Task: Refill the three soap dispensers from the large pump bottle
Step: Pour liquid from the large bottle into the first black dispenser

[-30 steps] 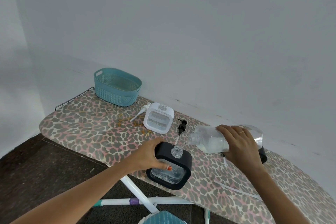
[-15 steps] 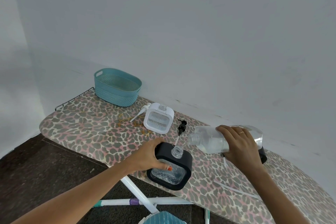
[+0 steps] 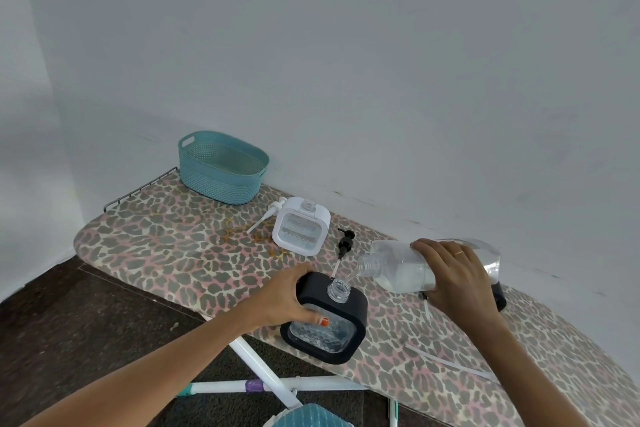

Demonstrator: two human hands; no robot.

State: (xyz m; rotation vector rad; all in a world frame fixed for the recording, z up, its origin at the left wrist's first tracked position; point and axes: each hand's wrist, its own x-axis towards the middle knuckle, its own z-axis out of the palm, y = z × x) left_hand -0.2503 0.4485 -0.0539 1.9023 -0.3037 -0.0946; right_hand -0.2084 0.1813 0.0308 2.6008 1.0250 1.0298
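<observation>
A dark object (image 3: 499,299) half hidden behind right hand (image 3: 457,282) gripping tilted bottle (image 3: 393,265), left hand (image 3: 285,298) clasping black dispenser (image 3: 355,308), white dispenser (image 3: 300,229), basket (image 3: 218,184) beyond

The bottle (image 3: 398,267) is clear glossy plastic, the black dispenser (image 3: 332,336) a matt frame round a clear ribbed window, the white dispenser (image 3: 300,226) smooth plastic, the basket (image 3: 221,166) matt woven-look plastic, the ironing board (image 3: 156,246) covered in printed cloth.

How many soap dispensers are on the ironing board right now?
3. The white dispenser stands near the teal basket; the left hand holds the black dispenser; a third dispenser, black, is mostly hidden behind the right hand gripping the large bottle.
</observation>
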